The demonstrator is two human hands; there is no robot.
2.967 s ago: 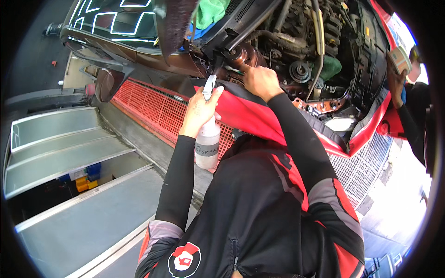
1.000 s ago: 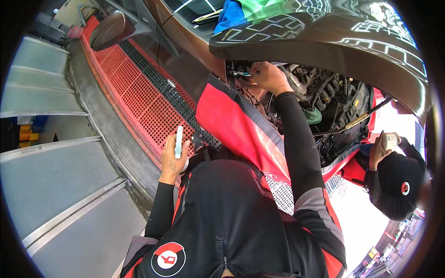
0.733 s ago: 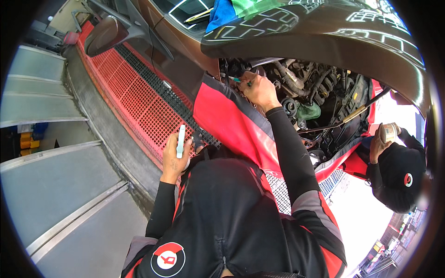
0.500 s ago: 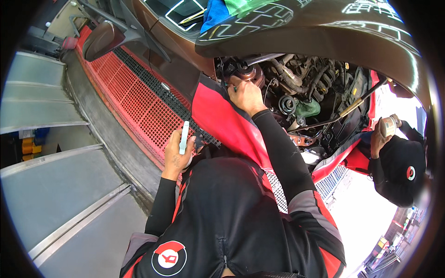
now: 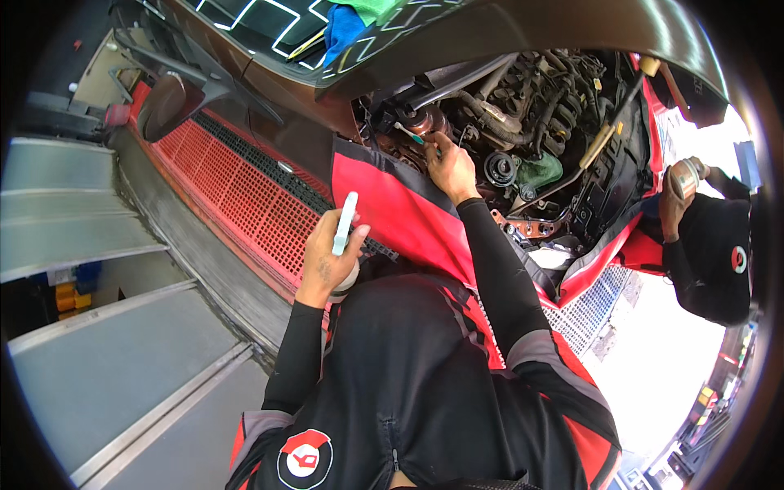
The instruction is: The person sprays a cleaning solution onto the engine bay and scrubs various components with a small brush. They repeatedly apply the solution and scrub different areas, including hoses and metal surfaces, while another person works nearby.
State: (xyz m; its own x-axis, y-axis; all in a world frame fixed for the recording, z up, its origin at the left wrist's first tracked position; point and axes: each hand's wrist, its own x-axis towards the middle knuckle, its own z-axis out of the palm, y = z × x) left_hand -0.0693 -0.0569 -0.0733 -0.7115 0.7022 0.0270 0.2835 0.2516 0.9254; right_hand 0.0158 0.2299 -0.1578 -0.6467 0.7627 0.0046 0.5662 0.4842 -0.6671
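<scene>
My left hand point(image 5: 325, 255) is closed round a slim, pale, flat-sided object point(image 5: 345, 222), seen edge-on and shaped like a phone. Below that hand, a pale rounded thing point(image 5: 346, 284) shows partly against my clothing. Over the near edge of the engine bay point(image 5: 523, 122), my right hand point(image 5: 452, 170) pinches a thin toothbrush-like stick point(image 5: 415, 138), white at its far end and teal by my fingers. Its tip lies beside a brown, rounded metal part point(image 5: 425, 121). A black ribbed cap point(image 5: 500, 169) and a greenish reservoir point(image 5: 539, 170) sit right of my hand.
A red and black cover point(image 5: 392, 196) drapes the fender under my right arm. The raised brown hood point(image 5: 523, 28) hangs above, with a prop rod point(image 5: 600, 147) at right. Another person point(image 5: 714, 253) at far right holds a round container point(image 5: 684, 178). Red floor grating point(image 5: 237, 192) runs left.
My right hand has drawn back slightly, and the teal stick now shows clearly. My left hand and its pale object have shifted right and up. The view has shifted too.
</scene>
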